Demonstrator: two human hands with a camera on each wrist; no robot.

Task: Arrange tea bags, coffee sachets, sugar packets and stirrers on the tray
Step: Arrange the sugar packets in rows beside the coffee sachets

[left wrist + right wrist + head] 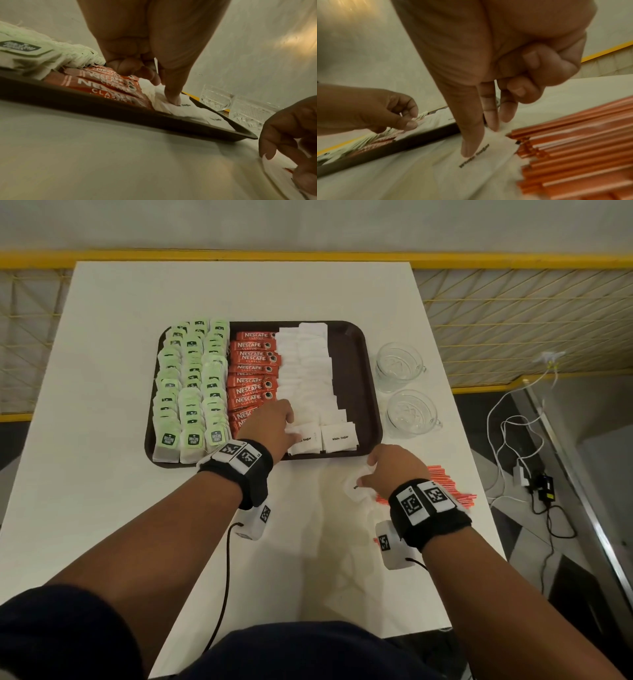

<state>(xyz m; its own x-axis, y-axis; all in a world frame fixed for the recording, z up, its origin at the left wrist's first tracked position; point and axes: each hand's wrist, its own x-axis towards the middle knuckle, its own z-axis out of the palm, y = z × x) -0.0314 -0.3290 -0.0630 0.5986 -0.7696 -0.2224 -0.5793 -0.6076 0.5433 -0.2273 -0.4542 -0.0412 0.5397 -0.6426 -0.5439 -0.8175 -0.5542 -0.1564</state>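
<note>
White sugar packets (308,378) fill two columns on the tray (368,392). The left hand (270,428) pinches one into place; the right hand (394,469) pinches another off the table (102,371). Best overlap each evenly, leaving room for stirrers (452,487).

Dim, warm indoor light; wrist views are blurred and yellowish (glare patches above), edges bowed by wide-angle distortion.

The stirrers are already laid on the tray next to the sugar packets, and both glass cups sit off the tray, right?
Not quite. The head view shows the stirrers lying on the table, under the right wrist, not on the tray. Both glass cups do sit off it.
</note>
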